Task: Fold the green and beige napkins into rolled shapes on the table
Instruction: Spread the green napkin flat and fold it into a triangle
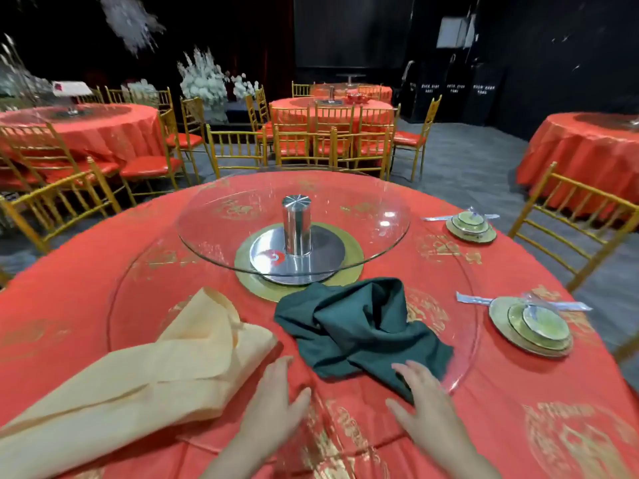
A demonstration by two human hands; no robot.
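1. The left hand [273,406] is lying flat on the round table covered in a red and gold cloth [518,392], fingers straight and released, grasping nothing. Its fingertips are resting on bare cloth between the two napkins.
2. The right hand [425,409] is also lying released, with straight fingers. Its fingertips are reaching the near corner of the dark green cloth napkin [363,326]. Whether they are pressing it or only hovering over it cannot be told.
3. The dark green cloth napkin is sitting crumpled just beyond both hands, partly on the large flat glass disc [463,368]. Its long axis is running roughly from far left to near right, and one loose corner is pointing toward the right hand.
4. The beige cloth napkin [155,368] is lying loosely folded to the left. Its long axis is running from the near left edge toward the table centre, and a flap is pointing away from the person.
5. Judgement: the task is standing at its opening step, as neither napkin is rolled yet. The next move is calling for a grasp on the green corner, then spreading the cloth flat so that no creases are getting rolled in.
6. Farther off, the raised clear glass turntable [345,202] is sitting on a polished metal post [296,219].
7. Two stacked green plate settings [532,326] are standing well apart to the right.
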